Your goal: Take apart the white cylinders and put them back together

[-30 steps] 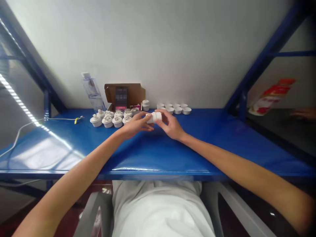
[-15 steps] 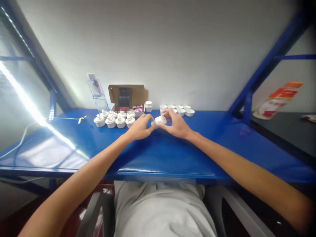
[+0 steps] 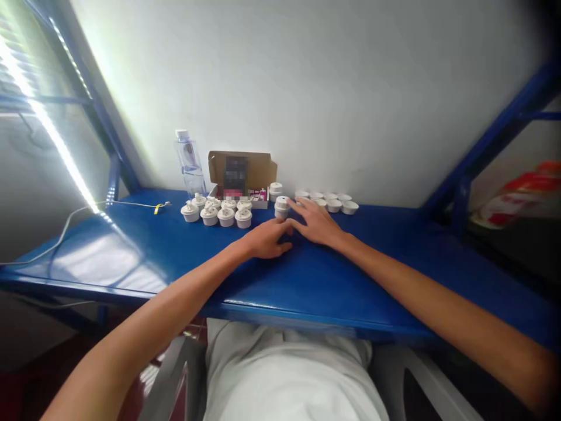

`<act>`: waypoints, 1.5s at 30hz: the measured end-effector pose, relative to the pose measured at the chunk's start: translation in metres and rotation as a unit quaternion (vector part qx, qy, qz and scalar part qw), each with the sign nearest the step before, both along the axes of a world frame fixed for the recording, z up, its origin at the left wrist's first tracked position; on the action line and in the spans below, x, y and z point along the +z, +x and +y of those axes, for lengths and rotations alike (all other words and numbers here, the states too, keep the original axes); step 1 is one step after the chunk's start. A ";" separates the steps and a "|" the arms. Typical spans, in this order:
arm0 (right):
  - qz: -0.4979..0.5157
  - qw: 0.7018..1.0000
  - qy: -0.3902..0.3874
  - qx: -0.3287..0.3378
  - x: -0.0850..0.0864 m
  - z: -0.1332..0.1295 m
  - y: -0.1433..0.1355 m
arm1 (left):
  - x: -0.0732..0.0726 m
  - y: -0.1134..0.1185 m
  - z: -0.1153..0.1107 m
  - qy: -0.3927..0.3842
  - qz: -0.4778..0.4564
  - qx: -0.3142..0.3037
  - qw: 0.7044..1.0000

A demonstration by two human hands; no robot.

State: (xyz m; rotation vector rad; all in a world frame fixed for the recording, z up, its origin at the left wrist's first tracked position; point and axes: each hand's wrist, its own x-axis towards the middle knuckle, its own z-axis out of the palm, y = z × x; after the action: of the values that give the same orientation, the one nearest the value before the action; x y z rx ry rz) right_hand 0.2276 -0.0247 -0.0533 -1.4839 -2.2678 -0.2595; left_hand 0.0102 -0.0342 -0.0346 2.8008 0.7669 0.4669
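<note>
A white round piece with a cap-like top (image 3: 281, 206) stands upright on the blue table (image 3: 302, 286), in front of a similar white piece (image 3: 276, 190). My right hand (image 3: 316, 222) is just right of the front piece, its fingers spread and the fingertips at its side. Nearer to me, my left hand (image 3: 268, 238) rests low over the table with its fingers apart and nothing in them. Several white cups with fittings on top (image 3: 226, 217) stand in rows at the left. Several open white cups (image 3: 333, 205) are grouped behind my right hand.
An open cardboard box (image 3: 262, 166) with small pink items stands against the wall, beside a clear bottle (image 3: 190, 166). A pale cable (image 3: 131, 203) with a yellow tag crosses the left side. Blue frame posts (image 3: 462, 199) rise at both sides. A red and white container (image 3: 512, 196) is at right.
The white piece that was between both hands now stands upright on the table. Both hands have let go of it, and my left hand has drawn back toward me. The view has shifted.
</note>
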 end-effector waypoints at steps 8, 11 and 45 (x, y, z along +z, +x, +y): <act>-0.049 0.995 -0.068 -0.058 0.017 0.043 -0.017 | 0.004 -0.001 -0.001 0.005 0.026 0.006 1.000; -0.057 0.993 -0.071 -0.074 0.016 0.041 -0.015 | 0.007 -0.003 -0.001 0.036 0.030 0.033 0.998; 0.255 0.954 -0.087 0.133 0.009 -0.029 0.000 | 0.018 -0.031 0.029 -0.031 -0.057 0.173 0.983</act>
State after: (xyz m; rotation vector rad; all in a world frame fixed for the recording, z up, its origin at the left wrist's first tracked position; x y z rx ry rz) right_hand 0.2274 -0.0542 -0.0441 -1.1325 -2.0584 0.3733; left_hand -0.0207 -0.0049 -0.0166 2.5619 1.2253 0.6410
